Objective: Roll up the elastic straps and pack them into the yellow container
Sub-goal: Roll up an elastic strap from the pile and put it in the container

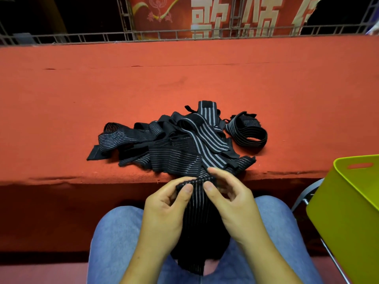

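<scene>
While my left hand (167, 203) and right hand (231, 198) pinch the strap (194, 218) end, lower centre | yellow container (348, 212) lower right | risk: loose first fold springs open, elastic slipping.

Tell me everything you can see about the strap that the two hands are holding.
The held strap is black, stretchy-looking woven fabric with thin grey lines running along its length. The left hand and right hand pinch its top edge, which is folded over as if a roll is starting. The rest hangs down between the knees over the lap, unrolled. It is close to the pile of straps on the red ledge.
</scene>
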The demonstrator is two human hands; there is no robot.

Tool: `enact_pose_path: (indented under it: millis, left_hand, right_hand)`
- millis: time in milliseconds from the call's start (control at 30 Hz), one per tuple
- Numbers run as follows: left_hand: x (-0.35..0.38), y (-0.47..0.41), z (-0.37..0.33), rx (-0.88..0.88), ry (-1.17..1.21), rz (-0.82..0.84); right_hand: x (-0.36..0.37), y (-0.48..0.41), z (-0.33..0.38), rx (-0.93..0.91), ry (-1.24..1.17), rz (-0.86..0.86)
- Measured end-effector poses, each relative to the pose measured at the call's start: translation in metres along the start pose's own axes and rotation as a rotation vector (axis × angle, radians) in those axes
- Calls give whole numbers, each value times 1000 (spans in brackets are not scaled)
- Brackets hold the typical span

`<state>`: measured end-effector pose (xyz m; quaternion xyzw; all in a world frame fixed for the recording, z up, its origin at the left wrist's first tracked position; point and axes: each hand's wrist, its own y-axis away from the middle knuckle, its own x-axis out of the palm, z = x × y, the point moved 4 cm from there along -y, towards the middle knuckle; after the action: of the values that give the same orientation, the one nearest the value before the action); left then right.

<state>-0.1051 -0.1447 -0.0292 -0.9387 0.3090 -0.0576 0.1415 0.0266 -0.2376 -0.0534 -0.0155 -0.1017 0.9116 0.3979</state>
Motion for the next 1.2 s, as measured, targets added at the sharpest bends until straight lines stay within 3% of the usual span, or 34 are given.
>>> enact_pose_path:
  millis: [300,467,767,1200]
  left_hand:
    - [-5,-1,7,-38,19,-52]
    - [-10,-4,8,-34,11,-94]
    - [-6,-1,9,-78,32,15]
    - [-7,-6,15,-24,-50,-24]
  right_hand:
    - [2,1,7,-38,-94,36]
    - [3,3,-2,139,-166,117]
    - [1,2,-2,173,-221,28]
    - [3,-3,-8,248,-357,23]
